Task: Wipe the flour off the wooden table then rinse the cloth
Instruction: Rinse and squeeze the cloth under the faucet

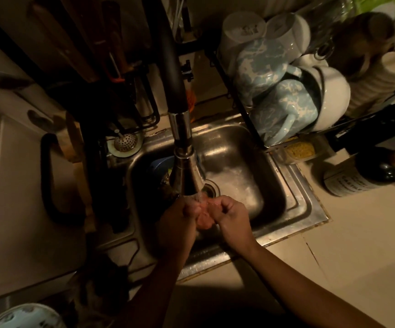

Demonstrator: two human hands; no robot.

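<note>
Steel sink (293,185), dim light; the person stands over it. Wooden table not in view, so the wiping can't be checked, though it is likely done, since rinsing is under way and reads as the last step. Faucet head (187,176) runs water (200,197) onto a pinkish cloth (203,218) over the basin near the drain. Left hand (177,223) and right hand (232,218) meet on it. Fingers (225,205) of both are curled tight, gripping the bunched cloth between them, probably wringing or rubbing.
</note>
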